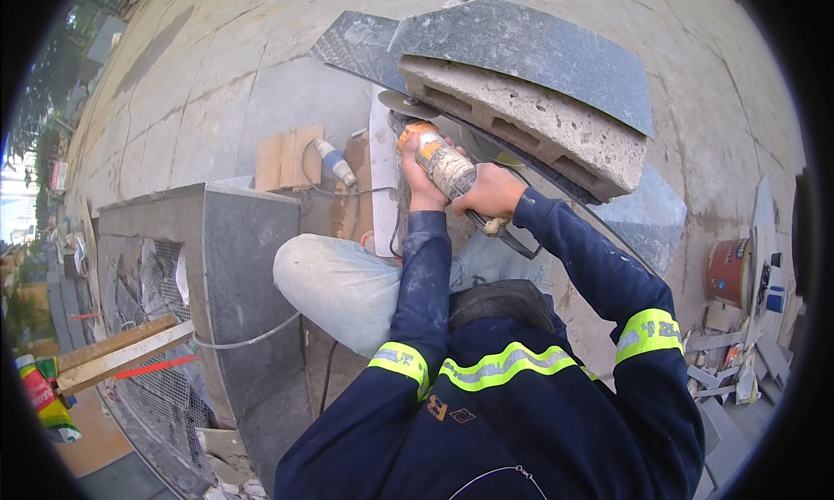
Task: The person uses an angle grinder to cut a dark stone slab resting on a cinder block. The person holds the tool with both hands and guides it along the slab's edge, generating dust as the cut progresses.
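Observation:
Both my hands grip an angle grinder (445, 172) with a dusty, whitish body and an orange front. My left hand (420, 180) wraps round it near the head; my right hand (492, 192) closes round the rear of the body. The round cutting disc (407, 105) is at the edge of a dark grey stone slab (363, 50); whether it touches cannot be made out. On that slab rests a pale hollow concrete block (521, 122), with another grey slab (530, 52) on top of it. A white board (382, 170) stands left of the grinder.
A blue and white plug connector (335, 162) lies with its cable by a piece of cardboard (287, 159). Beside my left knee stands a grey stone-clad box (252, 283) with wire mesh. Wooden strips (126, 354) jut out at left. A red bucket (728, 272) and offcuts (721, 430) lie right.

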A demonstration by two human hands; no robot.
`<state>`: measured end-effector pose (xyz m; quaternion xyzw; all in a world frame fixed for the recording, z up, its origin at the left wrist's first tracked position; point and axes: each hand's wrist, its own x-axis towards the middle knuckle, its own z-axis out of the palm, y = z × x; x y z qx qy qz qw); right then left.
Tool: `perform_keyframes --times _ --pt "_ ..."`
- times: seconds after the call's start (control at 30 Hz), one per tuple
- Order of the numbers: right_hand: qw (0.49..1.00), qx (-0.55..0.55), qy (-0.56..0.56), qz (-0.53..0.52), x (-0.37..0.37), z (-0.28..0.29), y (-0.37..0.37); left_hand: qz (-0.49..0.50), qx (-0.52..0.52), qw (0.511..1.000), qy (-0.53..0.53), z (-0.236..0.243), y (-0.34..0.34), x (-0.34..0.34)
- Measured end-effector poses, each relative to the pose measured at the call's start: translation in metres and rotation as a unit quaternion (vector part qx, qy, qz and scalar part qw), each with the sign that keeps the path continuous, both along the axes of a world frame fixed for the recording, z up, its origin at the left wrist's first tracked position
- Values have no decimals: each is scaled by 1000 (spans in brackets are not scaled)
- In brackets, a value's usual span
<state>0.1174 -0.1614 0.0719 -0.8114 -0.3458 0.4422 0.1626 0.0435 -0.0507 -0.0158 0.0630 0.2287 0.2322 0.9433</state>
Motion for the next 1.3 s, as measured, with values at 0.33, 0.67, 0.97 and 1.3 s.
perform_keyframes --times 0.33,0.67,0.97,1.3 --pt "1000 -12 -1 -12 -2 2 1 -21 5 1000 -5 -7 5 0" --pt "999 20 -35 -13 -18 9 -28 -25 -30 999 -35 -3 -21 -12" --pt "999 2 -38 -12 -21 11 -39 -43 9 998 -45 -1 -32 -15" --pt "999 13 -28 -26 -24 11 -47 -40 -10 999 -35 4 -41 -17"
